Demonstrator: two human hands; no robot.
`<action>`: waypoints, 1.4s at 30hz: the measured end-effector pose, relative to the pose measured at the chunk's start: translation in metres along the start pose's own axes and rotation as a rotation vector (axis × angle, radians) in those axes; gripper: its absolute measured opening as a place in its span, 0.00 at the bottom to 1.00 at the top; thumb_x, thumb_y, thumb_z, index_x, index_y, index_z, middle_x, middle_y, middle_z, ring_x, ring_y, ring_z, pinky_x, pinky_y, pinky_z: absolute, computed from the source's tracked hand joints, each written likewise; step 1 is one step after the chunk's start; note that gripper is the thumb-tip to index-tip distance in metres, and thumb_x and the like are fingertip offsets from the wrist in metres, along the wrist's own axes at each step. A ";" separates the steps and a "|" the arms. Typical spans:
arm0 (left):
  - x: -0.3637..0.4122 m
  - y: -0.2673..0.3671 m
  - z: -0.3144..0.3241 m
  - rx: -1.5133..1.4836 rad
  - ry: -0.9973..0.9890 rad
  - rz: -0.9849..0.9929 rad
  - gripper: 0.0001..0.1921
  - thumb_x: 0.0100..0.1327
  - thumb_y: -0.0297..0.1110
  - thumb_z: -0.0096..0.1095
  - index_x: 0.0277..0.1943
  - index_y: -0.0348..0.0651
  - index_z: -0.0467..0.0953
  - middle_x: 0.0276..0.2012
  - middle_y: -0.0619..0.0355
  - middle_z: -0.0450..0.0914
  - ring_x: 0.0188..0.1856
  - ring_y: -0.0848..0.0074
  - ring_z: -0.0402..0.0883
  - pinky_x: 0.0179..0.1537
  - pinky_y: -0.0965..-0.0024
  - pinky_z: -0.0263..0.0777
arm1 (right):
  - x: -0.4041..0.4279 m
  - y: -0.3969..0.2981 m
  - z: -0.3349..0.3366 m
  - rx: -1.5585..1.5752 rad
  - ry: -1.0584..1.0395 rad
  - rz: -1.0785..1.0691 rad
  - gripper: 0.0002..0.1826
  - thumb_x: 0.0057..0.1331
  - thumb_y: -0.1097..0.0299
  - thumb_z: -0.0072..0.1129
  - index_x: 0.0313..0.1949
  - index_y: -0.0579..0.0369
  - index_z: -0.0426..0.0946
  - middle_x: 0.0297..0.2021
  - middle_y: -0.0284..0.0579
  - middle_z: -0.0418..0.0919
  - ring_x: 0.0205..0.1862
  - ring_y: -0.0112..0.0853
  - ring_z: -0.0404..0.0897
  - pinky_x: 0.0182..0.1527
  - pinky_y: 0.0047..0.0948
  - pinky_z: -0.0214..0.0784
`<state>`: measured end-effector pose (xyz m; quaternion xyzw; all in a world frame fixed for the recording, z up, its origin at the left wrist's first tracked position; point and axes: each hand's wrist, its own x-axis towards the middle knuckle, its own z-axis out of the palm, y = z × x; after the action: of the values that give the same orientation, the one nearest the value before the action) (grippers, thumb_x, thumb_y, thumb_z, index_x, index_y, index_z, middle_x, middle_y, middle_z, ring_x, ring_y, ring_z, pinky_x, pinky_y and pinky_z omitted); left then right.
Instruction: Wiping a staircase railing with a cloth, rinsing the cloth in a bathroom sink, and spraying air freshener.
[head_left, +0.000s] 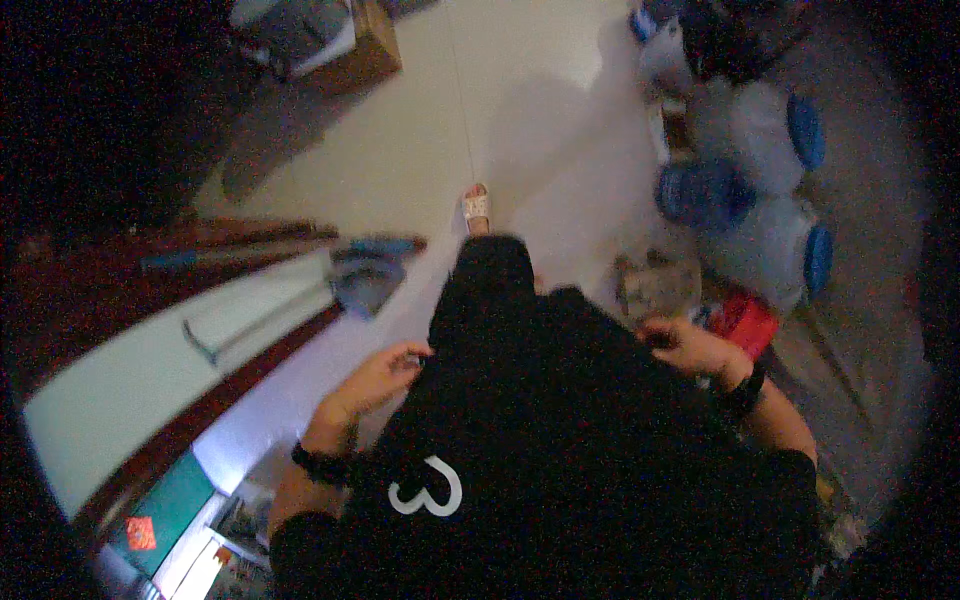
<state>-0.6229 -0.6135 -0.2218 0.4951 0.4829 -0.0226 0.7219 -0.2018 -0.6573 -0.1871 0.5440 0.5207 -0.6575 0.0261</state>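
Note:
My left hand (381, 377) hangs beside my dark trousers, its fingers loosely curled with a gap at the thumb. Nothing shows in it. On the other side my right hand (694, 349) hangs half curled, also with nothing visible in the fingers. Behind it in the picture is a red package or box (750, 324), and just beyond its fingertips lies a blurred beige bundle (656, 286). Both wrists wear dark bands. Ahead of my legs, one foot in a pale sandal (476, 204) rests on the light floor (420, 127).
At left, a blue-grey dustpan-like tool (367, 281) with a long handle lies across a white panel (247, 330) edged in dark red. On the right stand large translucent containers (776, 240) with blue ends and a blue rounded object (703, 193). A cardboard box (352, 60) sits at upper left.

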 end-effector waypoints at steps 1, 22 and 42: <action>-0.009 -0.004 0.001 0.023 0.006 0.065 0.16 0.56 0.21 0.46 0.48 0.42 0.66 0.41 0.63 0.69 0.43 0.82 0.67 0.45 0.78 0.62 | -0.005 0.003 0.010 -0.040 0.003 0.028 0.12 0.55 0.72 0.52 0.40 0.56 0.68 0.34 0.39 0.74 0.37 0.25 0.69 0.41 0.25 0.63; 0.097 0.161 -0.054 -0.238 -0.292 -0.035 0.20 0.60 0.37 0.48 0.55 0.42 0.61 0.48 0.55 0.69 0.48 0.73 0.66 0.49 0.73 0.61 | -0.040 -0.074 -0.185 0.205 0.399 -0.001 0.13 0.58 0.69 0.50 0.42 0.61 0.71 0.36 0.41 0.75 0.38 0.28 0.73 0.42 0.26 0.65; 0.426 0.392 -0.168 0.062 0.260 -0.257 0.16 0.59 0.35 0.45 0.48 0.38 0.67 0.44 0.50 0.71 0.46 0.65 0.68 0.45 0.70 0.64 | 0.003 -0.046 -0.604 0.162 0.712 0.030 0.14 0.59 0.62 0.47 0.41 0.57 0.72 0.32 0.44 0.76 0.34 0.30 0.74 0.38 0.27 0.65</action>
<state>-0.3089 -0.1002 -0.2641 0.4501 0.6305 -0.0654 0.6290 0.1850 -0.2039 -0.0783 0.7468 0.4354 -0.4654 -0.1902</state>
